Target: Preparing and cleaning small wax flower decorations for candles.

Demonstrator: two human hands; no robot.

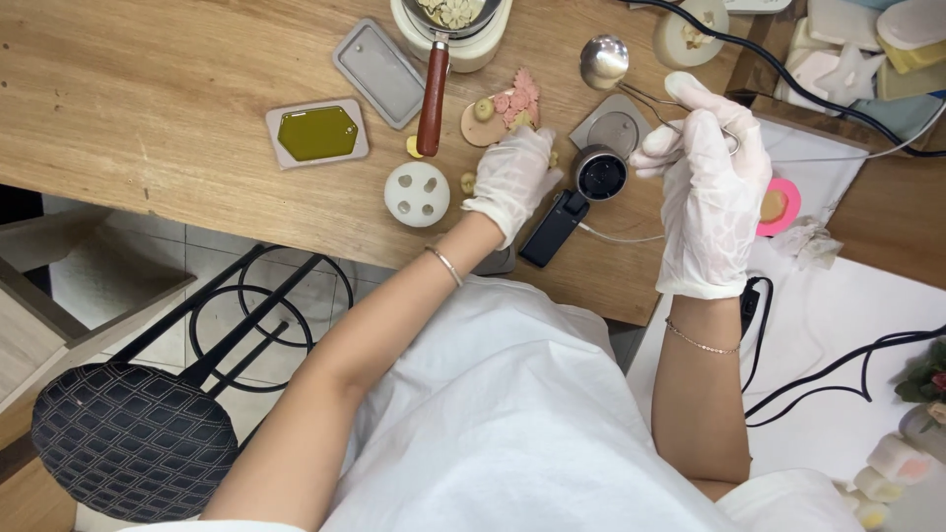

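The person is sitting at a wooden desk [148,89] with both gloved hands working over a small dark cup [600,172]. The right hand [711,187] is holding a metal spoon [605,61] by its wire handle, fingers [658,148] curled closed around it, with the shiny bowl of the spoon lifted past the cup and pointing away from the body. The left hand [514,177] is resting just beside the cup on its near-left side, fingers bent downward; whether they are pinching anything is hidden by the glove, so I cannot tell.

The cup is standing on the desk between the two hands, touching or nearly touching a small grey square tile [619,126]. Just beyond the left hand, pink flower-shaped pieces [517,99] are lying on a round tan disc [483,123]. Further left, a rectangular mold filled with olive-green liquid [317,133] is sitting near an empty grey mold [379,71] and a white round holder with holes [417,193]. A pot with a reddish wooden handle [434,94] is sitting at the far edge.

Judging from this, the step in hand looks like spooning or stirring at the cup. The next move seems to call for a level spoon brought steadily over the narrow cup mouth, with the left hand steadying the cup.
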